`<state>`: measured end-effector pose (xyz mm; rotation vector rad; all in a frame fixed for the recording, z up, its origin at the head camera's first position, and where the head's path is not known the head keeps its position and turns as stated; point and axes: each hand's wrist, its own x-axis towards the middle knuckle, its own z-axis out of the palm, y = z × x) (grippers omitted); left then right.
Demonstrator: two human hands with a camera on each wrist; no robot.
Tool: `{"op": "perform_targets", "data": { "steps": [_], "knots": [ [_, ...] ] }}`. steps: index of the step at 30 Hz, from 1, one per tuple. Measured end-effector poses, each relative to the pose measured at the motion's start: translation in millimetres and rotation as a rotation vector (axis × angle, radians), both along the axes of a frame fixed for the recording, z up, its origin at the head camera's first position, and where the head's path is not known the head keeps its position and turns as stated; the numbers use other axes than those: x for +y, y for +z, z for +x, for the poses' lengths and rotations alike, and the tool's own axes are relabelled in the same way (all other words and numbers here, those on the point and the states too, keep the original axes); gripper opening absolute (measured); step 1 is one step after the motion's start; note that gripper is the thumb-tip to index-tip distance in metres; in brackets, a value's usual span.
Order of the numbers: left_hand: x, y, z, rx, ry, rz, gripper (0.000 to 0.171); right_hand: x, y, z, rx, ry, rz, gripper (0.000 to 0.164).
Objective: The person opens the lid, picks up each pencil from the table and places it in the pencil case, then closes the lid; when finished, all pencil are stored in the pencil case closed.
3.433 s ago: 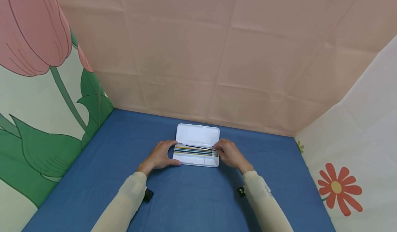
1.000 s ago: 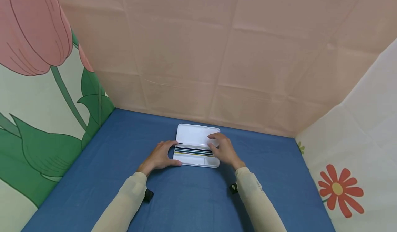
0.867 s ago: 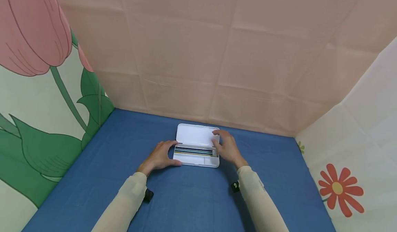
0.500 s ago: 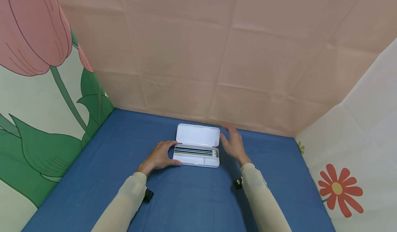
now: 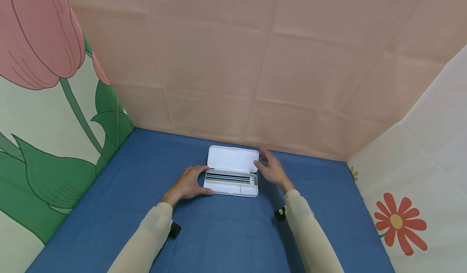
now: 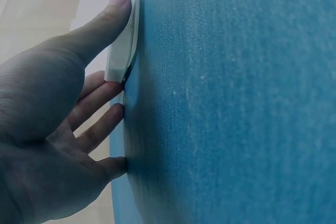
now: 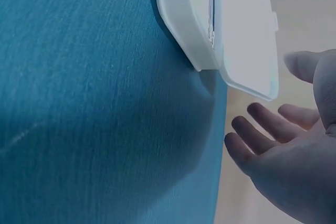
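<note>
A white pencil case [image 5: 224,188] lies with its lid [image 5: 232,158] folded back on the blue cloth. Several dark striped pencils [image 5: 228,178] lie side by side in its rear compartment, their silvery ends to the right. My left hand [image 5: 185,184] holds the case by its left end, thumb at the front edge and fingers at the rear. In the left wrist view the thumb [image 6: 113,17] presses on the case's front wall. My right hand [image 5: 274,172] is at the lid's right edge, thumb and fingers spread around it; the right wrist view shows a gap between fingers [image 7: 268,124] and lid.
A blue cloth [image 5: 219,236] covers the table. A beige sheet [image 5: 233,62] hangs behind the case. Printed cloths stand at both sides, one with a pink tulip [image 5: 40,38], the other with a red flower [image 5: 395,220].
My right hand has let go of a pencil now lying in the case, then moved right and back to the lid's right edge, lately slightly left. The left hand stays put.
</note>
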<state>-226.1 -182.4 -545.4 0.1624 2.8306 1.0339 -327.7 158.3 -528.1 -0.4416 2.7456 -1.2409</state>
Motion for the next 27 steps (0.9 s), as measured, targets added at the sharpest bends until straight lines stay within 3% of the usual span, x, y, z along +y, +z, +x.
{"op": "perform_targets", "data": {
  "steps": [6,16,19,27],
  "knots": [
    [0.6,0.7,0.8,0.006,0.006,0.007,0.097,0.8,-2.2,1.7,-0.028,0.01,-0.04,0.063],
    [2.6,1.6,1.1,0.015,0.038,0.021,0.096,-1.7,0.4,6.1,0.068,-0.053,-0.111,0.045],
    [3.4,1.0,0.2,0.019,0.055,0.031,0.104,-2.8,3.2,10.0,0.083,-0.071,-0.132,0.039],
    [6.5,0.6,-0.5,0.073,0.045,0.063,0.148,-1.2,7.4,18.5,0.148,-0.097,-0.151,0.023]
  ]
}}
